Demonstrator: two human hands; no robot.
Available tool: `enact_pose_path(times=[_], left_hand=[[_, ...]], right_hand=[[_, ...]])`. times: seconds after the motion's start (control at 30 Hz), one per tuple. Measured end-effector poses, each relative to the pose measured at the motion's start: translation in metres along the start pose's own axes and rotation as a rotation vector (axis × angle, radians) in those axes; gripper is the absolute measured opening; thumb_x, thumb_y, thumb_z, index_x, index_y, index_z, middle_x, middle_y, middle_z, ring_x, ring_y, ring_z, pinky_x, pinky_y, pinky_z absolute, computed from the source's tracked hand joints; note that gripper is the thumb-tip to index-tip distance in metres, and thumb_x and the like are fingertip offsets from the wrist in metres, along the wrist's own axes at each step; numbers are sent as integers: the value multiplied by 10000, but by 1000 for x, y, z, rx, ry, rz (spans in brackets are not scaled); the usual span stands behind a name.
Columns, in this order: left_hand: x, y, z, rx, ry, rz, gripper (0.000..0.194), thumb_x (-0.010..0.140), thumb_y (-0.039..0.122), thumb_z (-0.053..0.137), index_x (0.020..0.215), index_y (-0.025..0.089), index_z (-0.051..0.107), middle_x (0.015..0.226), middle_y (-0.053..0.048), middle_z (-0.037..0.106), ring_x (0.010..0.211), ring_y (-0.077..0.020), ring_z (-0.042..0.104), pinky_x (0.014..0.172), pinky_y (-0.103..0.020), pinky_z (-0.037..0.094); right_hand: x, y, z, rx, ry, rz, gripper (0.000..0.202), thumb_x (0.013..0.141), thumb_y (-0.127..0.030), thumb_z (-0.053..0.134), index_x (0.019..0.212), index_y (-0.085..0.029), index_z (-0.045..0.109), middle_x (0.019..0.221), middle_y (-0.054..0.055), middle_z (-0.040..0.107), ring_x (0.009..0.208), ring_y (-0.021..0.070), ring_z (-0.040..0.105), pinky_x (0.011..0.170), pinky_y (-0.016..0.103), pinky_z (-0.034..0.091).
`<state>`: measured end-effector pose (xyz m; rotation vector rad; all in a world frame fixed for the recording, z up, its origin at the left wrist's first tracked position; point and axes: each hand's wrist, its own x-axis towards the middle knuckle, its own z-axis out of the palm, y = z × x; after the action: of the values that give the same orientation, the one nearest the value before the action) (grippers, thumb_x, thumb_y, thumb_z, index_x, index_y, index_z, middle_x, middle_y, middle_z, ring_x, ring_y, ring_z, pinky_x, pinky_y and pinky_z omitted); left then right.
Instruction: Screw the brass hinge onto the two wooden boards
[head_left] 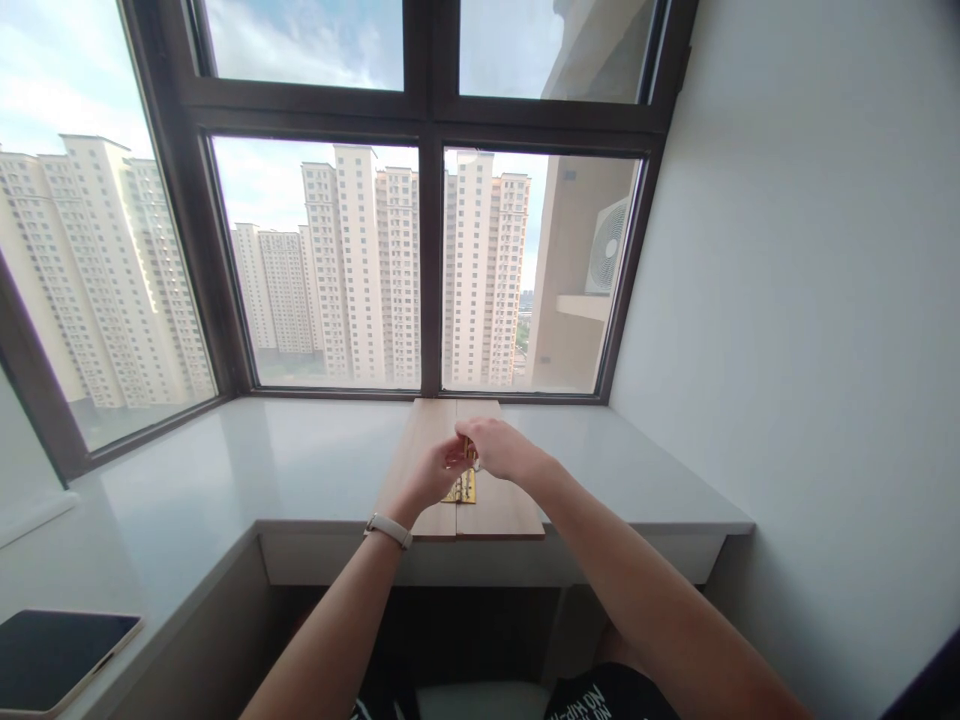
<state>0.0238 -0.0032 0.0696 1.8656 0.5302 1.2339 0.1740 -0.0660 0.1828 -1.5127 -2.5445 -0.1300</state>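
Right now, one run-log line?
left hand, right hand: at small gold item, grip unclear | near hands: gold plate on wooden boards | lower left: dark-screened device

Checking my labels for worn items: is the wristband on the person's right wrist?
No, the pale wristband is around the wrist of the left hand; the right hand's wrist is bare.

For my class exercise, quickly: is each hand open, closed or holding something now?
Left hand: fingers curled at a small golden piece; grip cannot be told.
Right hand: fingers bent at that piece; grip hidden, cannot tell.
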Motion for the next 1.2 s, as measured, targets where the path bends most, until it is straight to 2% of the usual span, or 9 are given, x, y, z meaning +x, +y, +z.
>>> enact_pose_path(times=[0.2, 0.33, 0.43, 0.5, 0.67, 0.77, 1.0, 1.1, 1.2], left_hand=[[-2, 2, 4, 201, 162, -19, 256, 787, 379, 771, 832, 175, 622, 776, -22, 668, 753, -178, 650, 682, -292, 542], [-1, 7, 3, 170, 113, -24, 275, 784, 370, 782, 945, 192, 647, 917, -61, 707, 844, -207, 682, 728, -325, 566], [1, 5, -2, 55, -9, -10, 253, 854, 338, 713, 1048, 185, 661, 1033, -92, 718, 950, -222, 687, 870, -387, 566], [2, 1, -5, 23, -13, 0, 233, 875, 325, 686, 1044, 166, 667, 1037, -102, 722, 965, -224, 689, 917, -405, 553], [-2, -3, -5, 131, 72, -11, 259, 877, 356, 692, 1057, 174, 652, 982, -83, 718, 900, -217, 697, 818, -374, 576], [-6, 1, -1, 206, 70, -13, 265, 867, 372, 709, 1057, 197, 649, 973, -70, 710, 899, -216, 687, 781, -355, 575], [-4, 3, 8, 5, -12, -7, 350, 874, 370, 700, 1170, 200, 618, 1077, -95, 705, 991, -222, 677, 882, -377, 554], [-3, 0, 5, 56, 55, -11, 294, 847, 382, 726, 1043, 180, 643, 963, -70, 705, 885, -198, 676, 818, -344, 554], [-4, 0, 3, 197, 149, -9, 259, 818, 390, 753, 875, 175, 619, 831, -31, 670, 772, -167, 644, 687, -276, 522]], right_hand=[[4, -6, 2, -47, 49, 157, 244, 978, -391, 559, 1083, -179, 617, 949, 108, 701, 860, 224, 661, 667, 271, 404], [5, -6, 4, -116, 41, 100, 131, 969, -241, 539, 1046, -192, 633, 972, 100, 696, 846, 210, 662, 682, 268, 413], [3, -1, 3, -120, 12, 17, 173, 921, -106, 550, 1040, -195, 639, 1057, 96, 675, 906, 190, 651, 738, 256, 418], [1, 1, 2, -82, 5, -26, 199, 905, -63, 546, 1030, -188, 636, 1066, 90, 669, 932, 178, 644, 761, 245, 416], [3, 0, 4, -4, 49, 32, 118, 962, -229, 571, 1050, -178, 633, 1035, 91, 688, 938, 184, 659, 758, 237, 436], [7, -2, 9, -93, 45, 154, 277, 1017, -358, 482, 995, -152, 666, 951, 126, 702, 896, 226, 677, 740, 272, 456], [5, -1, 16, -78, 97, 27, 126, 975, -193, 523, 1029, -163, 634, 1030, 104, 691, 893, 184, 661, 738, 244, 434], [2, -1, 14, -37, 130, -1, 164, 939, -185, 583, 1102, -180, 603, 1076, 92, 681, 926, 179, 654, 746, 236, 428], [3, -3, 14, -61, 157, 111, 232, 959, -347, 595, 1102, -165, 605, 1019, 113, 689, 887, 214, 667, 704, 266, 427]])
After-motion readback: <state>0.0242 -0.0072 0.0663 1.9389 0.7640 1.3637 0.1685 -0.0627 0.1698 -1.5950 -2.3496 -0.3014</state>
